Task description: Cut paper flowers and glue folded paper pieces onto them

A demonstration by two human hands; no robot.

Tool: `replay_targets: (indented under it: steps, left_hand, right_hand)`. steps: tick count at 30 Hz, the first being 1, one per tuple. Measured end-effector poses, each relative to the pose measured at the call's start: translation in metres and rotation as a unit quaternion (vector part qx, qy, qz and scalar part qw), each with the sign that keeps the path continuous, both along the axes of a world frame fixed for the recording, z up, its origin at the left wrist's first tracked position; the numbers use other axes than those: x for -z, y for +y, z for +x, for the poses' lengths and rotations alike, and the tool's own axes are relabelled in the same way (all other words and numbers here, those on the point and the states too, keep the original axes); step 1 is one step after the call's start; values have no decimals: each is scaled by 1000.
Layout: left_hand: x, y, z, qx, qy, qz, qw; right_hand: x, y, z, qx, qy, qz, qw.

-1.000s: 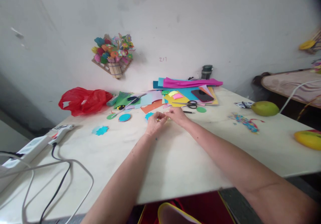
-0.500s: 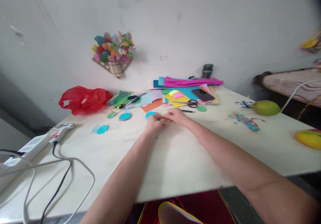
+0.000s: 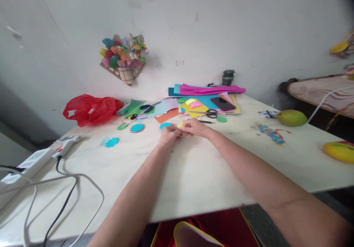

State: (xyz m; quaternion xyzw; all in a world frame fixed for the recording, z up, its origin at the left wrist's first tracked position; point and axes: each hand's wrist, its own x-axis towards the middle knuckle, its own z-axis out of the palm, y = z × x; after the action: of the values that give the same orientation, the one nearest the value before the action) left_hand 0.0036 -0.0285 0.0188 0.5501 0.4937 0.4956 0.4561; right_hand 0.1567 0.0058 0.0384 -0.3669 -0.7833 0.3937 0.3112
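My left hand and my right hand meet above the middle of the table, both with closed fingers pinched close together. Between the fingertips is something small and pale that I cannot make out. A small yellow piece shows at the tips of my right fingers; its kind is unclear. Just behind my left hand lies a blue scalloped paper cutout. Left of it are a blue disc and another blue scalloped cutout. A black pen lies just beyond my right hand.
Scissors, a phone and coloured sheets lie at the back. A red plastic bag sits back left, a power strip with cables front left. Paper scraps and mangoes lie right.
My right fingers have shifted slightly away from my left fingertips, and the small yellow piece shows more clearly. The whole view has moved slightly.
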Motion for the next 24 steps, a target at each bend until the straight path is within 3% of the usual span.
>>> replay_targets:
  steps: [7,14,18,24]
  left_hand:
    - [-8,-7,-1,65,16,39,997]
    - [-12,-6,-1,65,175,126,974]
    - [-13,-6,-6,118,152,142,971]
    - [-13,-7,-6,150,35,96,983]
  right_hand:
    - [-6,-3,0,-6,41,-44,998]
    - [-6,-3,3,-62,69,-69,993]
    - [-7,-3,5,-81,99,-86,988]
    - [-12,-8,3,-83,154,-112,978]
